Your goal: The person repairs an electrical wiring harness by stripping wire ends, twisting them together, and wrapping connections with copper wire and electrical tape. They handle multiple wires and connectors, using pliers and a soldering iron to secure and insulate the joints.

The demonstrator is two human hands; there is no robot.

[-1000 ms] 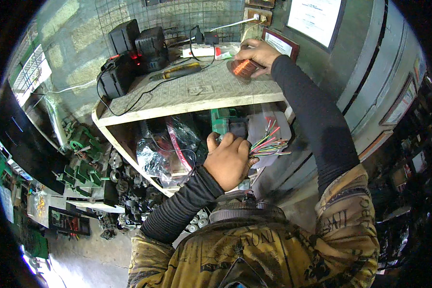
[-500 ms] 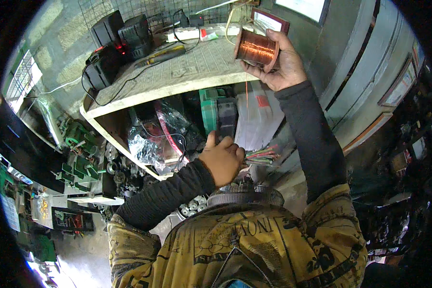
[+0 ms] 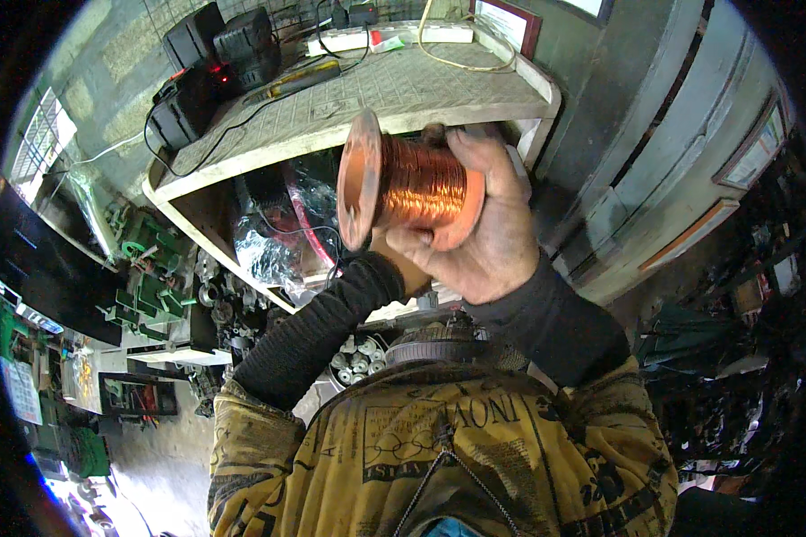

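Holding the copper wire spool [image 3: 409, 183] up close to the head camera, the right hand [image 3: 475, 224] is closed around it: fingers curl over the far flange and the winding, thumb underneath, so the near flange faces left w/ the axis roughly horizontal. This grip leaves most of the winding exposed, which in my judgement suits inspection of the wire or finding its free end; no loose end can be made out. The spool sits in mid-air, in front of and slightly below the tabletop [image 3: 394, 89], well apart from anything resting on it. The left hand is hidden behind the spool and the right hand; only its dark sleeve [image 3: 313, 331] shows, rising toward the underside of the spool, so whether it is open, closed or touching the spool cannot be told. On the tabletop, toward the back-left corner, stand black power units [image 3: 215, 54] w/ a red indicator lit and cables trailing across the surface; a yellow-handled tool [image 3: 295, 80] lies beside them, and a white power strip [image 3: 394, 36] runs along the rear edge, approx. against the wall, prob. to keep leads short. Below, the shelf [image 3: 278, 224] is packed w/ clear plastic bags of parts, kept near but off the work surface.
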